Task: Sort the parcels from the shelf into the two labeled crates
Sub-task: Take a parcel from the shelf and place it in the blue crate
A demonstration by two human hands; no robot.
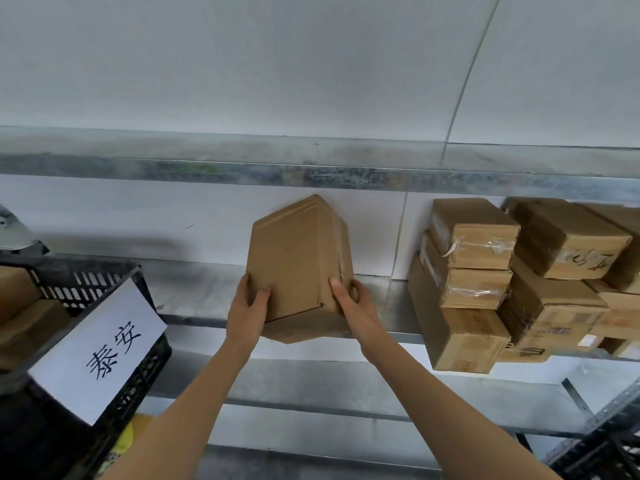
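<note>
Currently the step in hand is judged to be the transfer of one parcel [294, 258] towards a crate. Both hands hold it. The left hand [247, 313] grips the lower left edge with the thumb across the front face. The right hand [349, 303] grips the lower right edge with its fingers curled round the side. The parcel is tilted, one corner uppermost, and lies to the right of the labelled crate [86, 282], over the front edge of the shelf [207, 292]. Whether its underside touches the shelf cannot be told.

Recommended handling:

1. Identify the destination first. The face turned to the camera is plain cardboard, so rotate the parcel until any marking shows.
2. Compare that marking with the white label [100, 348] on the crate, which bears two handwritten characters.
3. Shift one palm beneath the parcel before carrying. An edge grip on smooth cardboard may slip.
4. Lower the parcel flat. The crate already contains brown parcels [20, 306], and a drop could dent them.
5. Keep the right forearm clear of the stacked parcels [485, 289], which stand further right of the crate and well apart from the held parcel. The stack is uneven and may topple if knocked.
6. Check the dark latticed object [602, 455] far right of and below the crate. It may be the second crate, but no label is visible on it.
</note>
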